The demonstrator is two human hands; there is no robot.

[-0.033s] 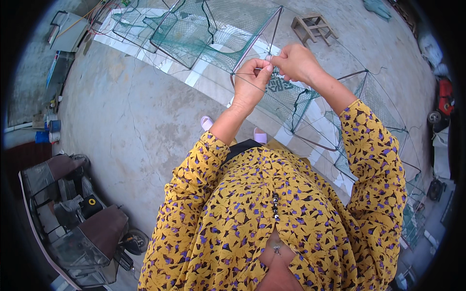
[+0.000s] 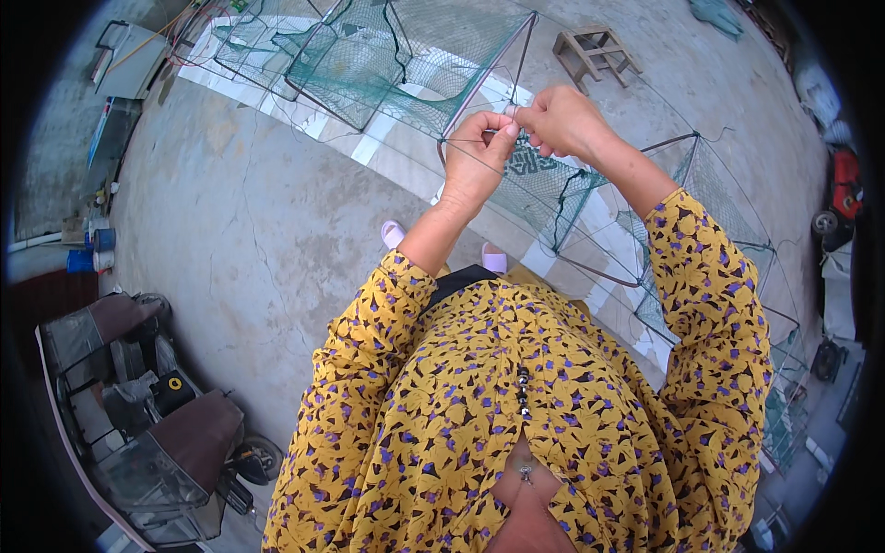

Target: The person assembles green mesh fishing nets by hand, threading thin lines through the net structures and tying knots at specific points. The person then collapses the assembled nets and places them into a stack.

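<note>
A long green mesh net trap (image 2: 369, 69) with dark rectangular frames stretches from the upper left to the lower right in front of me. My left hand (image 2: 477, 152) is closed in a pinch on a thin cord (image 2: 513, 92) beside one frame. Right against it, my right hand (image 2: 565, 122) pinches at the same spot, thumb and fingertips pressed together. The fingertips of both hands nearly touch, and the exact strand between them is too small to make out. Another mesh section (image 2: 567, 198) hangs below my right hand.
White printed sheeting (image 2: 267, 97) lies on the concrete floor (image 2: 230, 212) under the net. A small wooden stool (image 2: 590, 55) stands beyond my right hand. A three-wheeled vehicle (image 2: 157, 396) is at the lower left, and a red machine (image 2: 843, 184) is at the far right.
My right hand shifts very slightly at the pinch. Everything else looks the same.
</note>
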